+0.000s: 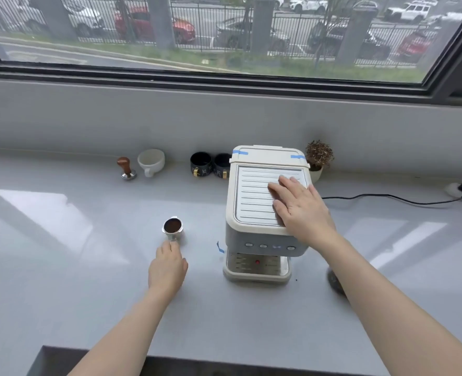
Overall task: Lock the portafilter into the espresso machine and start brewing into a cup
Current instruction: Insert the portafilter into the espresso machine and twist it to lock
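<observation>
On the table [61,240], the left hand [167,270] closes around the handle of the coffee-filled portafilter [173,227] left of the espresso machine [265,213], where the right hand [300,210] presses flat, fingers spread; tilting the portafilter during lifting could spill grounds.

Portafilter [172,227]: round metal basket filled with dark ground coffee, open side up, on the tabletop left of the machine; its handle points toward the viewer.
Espresso machine [262,213]: cream body, ribbed metal top tray, four front buttons, drip tray below; group head hidden.
White cup [151,160]: lying tipped near the wall, well apart from the machine.
</observation>
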Motion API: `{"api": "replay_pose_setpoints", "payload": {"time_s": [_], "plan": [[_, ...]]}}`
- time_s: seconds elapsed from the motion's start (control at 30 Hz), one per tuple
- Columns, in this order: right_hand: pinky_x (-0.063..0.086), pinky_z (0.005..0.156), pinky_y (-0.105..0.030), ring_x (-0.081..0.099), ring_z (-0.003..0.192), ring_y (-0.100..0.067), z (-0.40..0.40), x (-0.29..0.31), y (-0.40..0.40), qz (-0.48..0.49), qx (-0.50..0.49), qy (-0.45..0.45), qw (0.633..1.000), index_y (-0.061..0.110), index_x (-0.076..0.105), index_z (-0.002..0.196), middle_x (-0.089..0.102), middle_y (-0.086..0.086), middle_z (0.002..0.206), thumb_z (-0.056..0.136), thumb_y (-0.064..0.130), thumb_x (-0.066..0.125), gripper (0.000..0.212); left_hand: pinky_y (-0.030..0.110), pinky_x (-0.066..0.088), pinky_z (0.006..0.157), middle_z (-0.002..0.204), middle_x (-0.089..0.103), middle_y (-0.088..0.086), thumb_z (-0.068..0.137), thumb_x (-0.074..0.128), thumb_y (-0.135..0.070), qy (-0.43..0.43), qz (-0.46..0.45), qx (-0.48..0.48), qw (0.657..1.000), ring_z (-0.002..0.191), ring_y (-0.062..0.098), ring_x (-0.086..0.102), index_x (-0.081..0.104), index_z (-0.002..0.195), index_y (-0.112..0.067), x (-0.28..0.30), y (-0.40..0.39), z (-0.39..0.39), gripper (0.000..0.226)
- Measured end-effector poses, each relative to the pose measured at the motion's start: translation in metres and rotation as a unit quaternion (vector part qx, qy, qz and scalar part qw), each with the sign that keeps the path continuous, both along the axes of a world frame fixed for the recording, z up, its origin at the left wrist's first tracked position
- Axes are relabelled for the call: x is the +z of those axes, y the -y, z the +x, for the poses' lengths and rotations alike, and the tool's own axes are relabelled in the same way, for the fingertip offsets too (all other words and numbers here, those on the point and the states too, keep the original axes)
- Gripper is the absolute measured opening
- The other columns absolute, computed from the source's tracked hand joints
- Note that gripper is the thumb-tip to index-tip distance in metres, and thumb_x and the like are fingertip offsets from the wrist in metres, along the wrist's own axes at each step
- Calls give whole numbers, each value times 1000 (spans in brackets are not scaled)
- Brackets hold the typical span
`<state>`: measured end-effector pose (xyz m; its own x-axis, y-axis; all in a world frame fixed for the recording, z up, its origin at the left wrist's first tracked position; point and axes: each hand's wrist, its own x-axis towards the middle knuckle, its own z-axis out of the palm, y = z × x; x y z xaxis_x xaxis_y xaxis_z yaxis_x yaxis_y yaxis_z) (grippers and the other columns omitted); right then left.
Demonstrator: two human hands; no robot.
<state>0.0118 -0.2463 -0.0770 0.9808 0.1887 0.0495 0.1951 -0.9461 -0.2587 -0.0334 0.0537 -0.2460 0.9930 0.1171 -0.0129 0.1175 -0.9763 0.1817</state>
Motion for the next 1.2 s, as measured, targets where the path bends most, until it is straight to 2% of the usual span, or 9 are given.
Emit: {"api": "replay_pose_setpoints", "payload": {"time_s": [0.1, 0.2, 0.3, 0.47, 0.53, 0.63, 0.83, 0.97, 1.2], "plan": [[0, 122, -40, 7, 149, -10, 2, 0, -1, -12, -4, -6, 1000, 41, 23, 144, 17, 12, 160, 99, 42, 25, 45, 27, 32, 36, 77, 54, 17, 61, 81, -8, -54, -3, 43, 998, 66, 35, 55, 56, 83, 2, -22, -9, 0, 35], [0, 122, -39, 8, 149, -9, 2, 0, -3, -8, -11, -2, 1000, 41, 24, 144, 17, 13, 160, 99, 41, 27, 45, 36, 37, 47, 96, 54, 20, 78, 61, -4, -88, -17, 97, 991, 84, 37, 55, 53, 97, 4, -31, -12, 2, 23], [-1, 122, -38, 7, 148, -8, 2, -1, -5, -7, -14, -6, 1000, 41, 24, 145, 17, 13, 160, 99, 42, 26, 46, 43, 41, 60, 104, 53, 24, 83, 49, -2, -112, -50, 120, 985, 91, 40, 57, 47, 105, 7, -36, -13, 4, 24], [-1, 122, -39, 8, 148, -8, 1, 1, -5, 1, -19, -6, 1000, 42, 26, 144, 19, 13, 160, 99, 43, 28, 45, 38, 40, 62, 88, 53, 16, 86, 49, -10, -151, -183, 195, 952, 79, 37, 54, 35, 97, -2, -32, -11, 11, 19], [-2, 122, -38, 8, 148, -8, 0, 2, -5, 9, -23, -8, 1000, 42, 26, 143, 19, 13, 160, 99, 43, 29, 45, 40, 47, 61, 83, 53, 14, 87, 50, -13, -143, -206, 205, 946, 74, 37, 56, 35, 95, -4, -30, -13, 10, 20], [-2, 121, -36, 10, 148, -7, -1, 2, -5, 22, -26, -2, 999, 43, 29, 142, 21, 14, 159, 98, 45, 30, 44, 42, 54, 59, 77, 56, 12, 85, 53, -17, -130, -198, 203, 950, 65, 35, 60, 41, 92, -7, -25, -16, 1, 17], [2, 122, -39, 13, 147, -7, -2, 1, -6, 39, -42, 13, 998, 45, 34, 139, 25, 15, 157, 96, 47, 32, 43, 32, 42, 52, 67, 60, 7, 82, 55, -19, -67, -191, 153, 967, 61, 28, 58, 55, 86, -18, -3, 1, -25, 5], [3, 122, -40, 13, 148, -8, -3, 4, -6, 47, -38, 8, 998, 43, 35, 139, 25, 13, 158, 96, 45, 31, 42, 27, 38, 47, 62, 61, 5, 76, 56, -21, -68, -198, 113, 971, 58, 28, 60, 57, 78, -26, 16, 20, -46, 5], [3, 122, -41, 13, 148, -10, -6, 4, -7, 42, -38, 9, 998, 42, 34, 140, 25, 12, 158, 96, 45, 30, 43, 30, 37, 48, 59, 60, 3, 71, 57, -21, -83, -207, 38, 974, 55, 25, 55, 58, 74, -19, 30, 59, -72, 3]]}}
